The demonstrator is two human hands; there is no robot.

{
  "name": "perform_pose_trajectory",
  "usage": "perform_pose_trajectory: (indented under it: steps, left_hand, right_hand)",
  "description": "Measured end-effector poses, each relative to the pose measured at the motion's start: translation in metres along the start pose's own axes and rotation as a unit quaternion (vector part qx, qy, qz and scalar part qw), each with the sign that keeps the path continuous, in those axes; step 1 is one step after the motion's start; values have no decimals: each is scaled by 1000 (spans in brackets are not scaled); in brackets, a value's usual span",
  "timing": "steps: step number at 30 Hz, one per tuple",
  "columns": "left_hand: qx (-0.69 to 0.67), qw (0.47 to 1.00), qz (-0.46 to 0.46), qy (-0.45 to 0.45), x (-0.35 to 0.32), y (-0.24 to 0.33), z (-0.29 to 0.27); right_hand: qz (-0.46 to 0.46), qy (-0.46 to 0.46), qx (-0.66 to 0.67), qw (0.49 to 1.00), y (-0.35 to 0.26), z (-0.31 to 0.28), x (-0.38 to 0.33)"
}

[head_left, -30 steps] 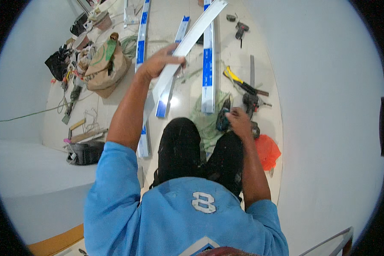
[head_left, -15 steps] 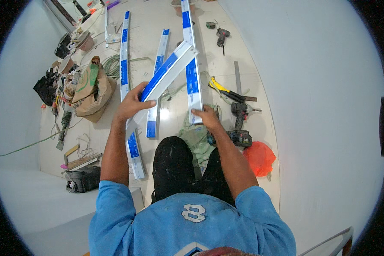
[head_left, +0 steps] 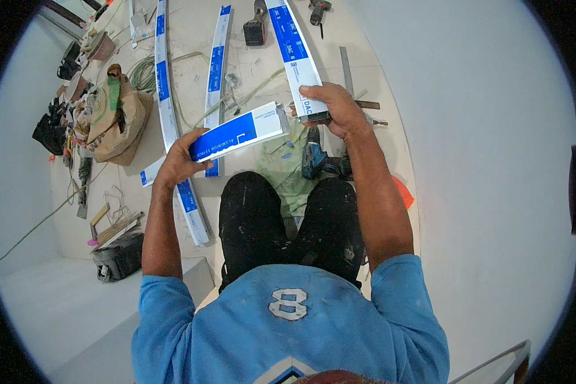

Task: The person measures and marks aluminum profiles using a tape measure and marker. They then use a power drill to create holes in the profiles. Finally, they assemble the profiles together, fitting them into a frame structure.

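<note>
- While the person crouches over the floor [head_left: 365,38], the left hand [head_left: 178,161] clamps its fingers on the near end of a short white-and-blue aluminium profile [head_left: 237,132], with the thumb over the top face.
- Right hand [head_left: 336,107]: fingers wrapped and closed on the near end of a long white-and-blue profile [head_left: 293,51].
- Position: both pieces are held clear of the floor, ahead of the knees [head_left: 288,211]; their inner ends lie near each other but apart, above the blue cordless drill [head_left: 317,160] and a green sheet [head_left: 281,166].
- Axis, short piece: long axis runs almost across the view, rising slightly from the left hand toward the centre-right; its free end points at the right hand.
- Axis, long piece: long axis runs away from the person, leaning a little to the left at the far end; its cut end points back toward the knees.
- Judged technique: if the two ends are to meet, keep each grip close to the joint end, hold the faces level, and bring the short piece in along its own axis without twisting.
- Surroundings: further profiles [head_left: 163,83] lie lengthwise on the floor beside a brown sack [head_left: 118,118].
</note>
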State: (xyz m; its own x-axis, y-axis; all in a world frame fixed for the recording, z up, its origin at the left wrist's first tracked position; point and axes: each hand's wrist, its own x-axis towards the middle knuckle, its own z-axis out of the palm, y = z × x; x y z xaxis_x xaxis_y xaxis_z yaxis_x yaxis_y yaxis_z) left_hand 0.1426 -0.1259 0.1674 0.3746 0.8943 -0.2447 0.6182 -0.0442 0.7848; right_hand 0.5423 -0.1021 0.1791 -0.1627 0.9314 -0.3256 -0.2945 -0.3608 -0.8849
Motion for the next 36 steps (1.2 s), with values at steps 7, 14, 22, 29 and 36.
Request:
perform_pose_trajectory:
  steps: [7,14,22,29,36]
  left_hand:
    - [16,999,10,34,5,-8,11]
    - [-3,1000,-6,11,17,-1,11]
    - [-14,1000,-10,-2,23,7,10]
    - [0,1000,-17,0,24,2,10]
    - [5,1000,-21,4,22,0,6]
  right_hand:
    - [-26,2,-8,1000,-4,0,-2]
    - [-38,3,-4,999,-6,7,-6]
    - [-21,10,-1,1000,-5,8,-8]
    - [-36,-6,10,999,0,4,-4]
    - [-35,10,7,999,-3,8,-8]
